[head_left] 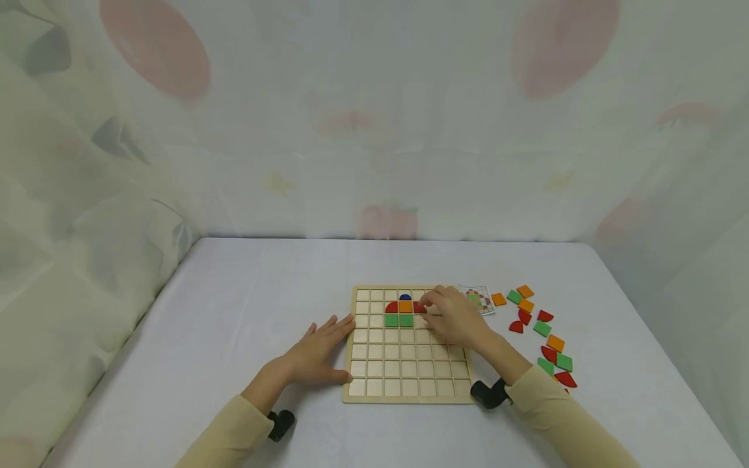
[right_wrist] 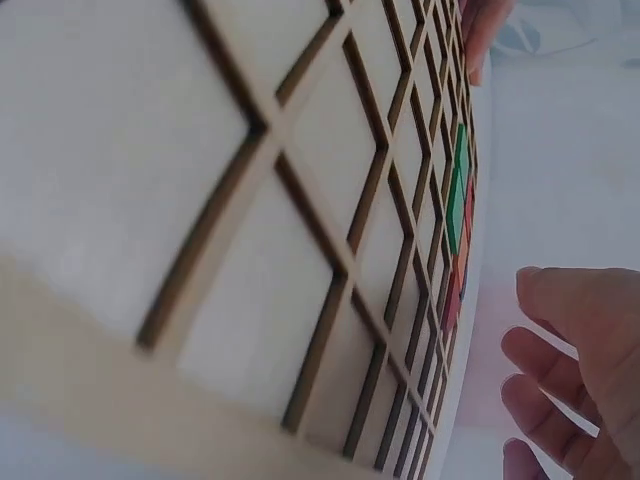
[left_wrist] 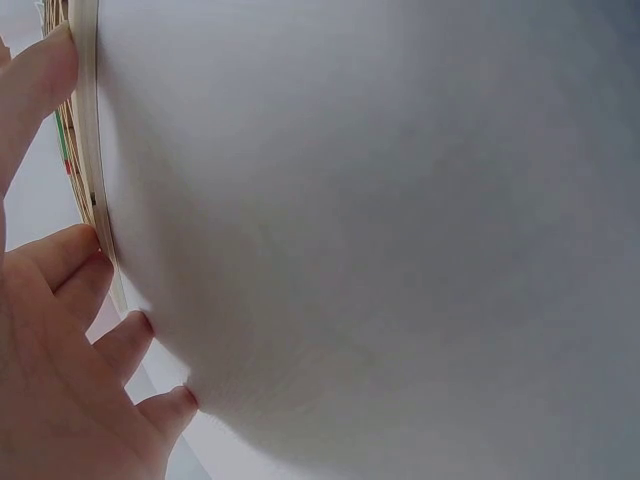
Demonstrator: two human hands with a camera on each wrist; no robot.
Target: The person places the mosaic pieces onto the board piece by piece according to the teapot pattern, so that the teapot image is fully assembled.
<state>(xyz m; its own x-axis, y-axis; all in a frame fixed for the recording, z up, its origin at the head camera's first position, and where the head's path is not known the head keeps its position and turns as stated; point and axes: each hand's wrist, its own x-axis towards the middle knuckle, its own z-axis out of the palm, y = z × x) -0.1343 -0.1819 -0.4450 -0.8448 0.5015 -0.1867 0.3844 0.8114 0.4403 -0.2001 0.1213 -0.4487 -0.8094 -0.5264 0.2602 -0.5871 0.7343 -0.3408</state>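
A wooden grid board [head_left: 408, 390] lies on the table. Set in its upper cells are two green squares [head_left: 398, 320], an orange square [head_left: 405, 307], a red quarter-round piece [head_left: 391, 307] to its left and another red piece [head_left: 419, 307] to its right. A blue piece [head_left: 405, 297] sits above the orange one. Fingers spread, my left hand [head_left: 318, 351] rests against the board's left edge, fingertips at the rim in the left wrist view. My right hand [head_left: 456, 318] is over the upper right cells, fingertips beside the right red piece; its thumb and loosely bent fingers [right_wrist: 545, 365] show nothing between them.
Partly behind the right hand lies a printed pattern card [head_left: 480, 299]. Loose orange, green and red tiles [head_left: 542, 328] are scattered on the white tabletop [head_left: 263, 279] right of the board. Patterned cloth [head_left: 374, 130] hangs behind the table and along both sides.
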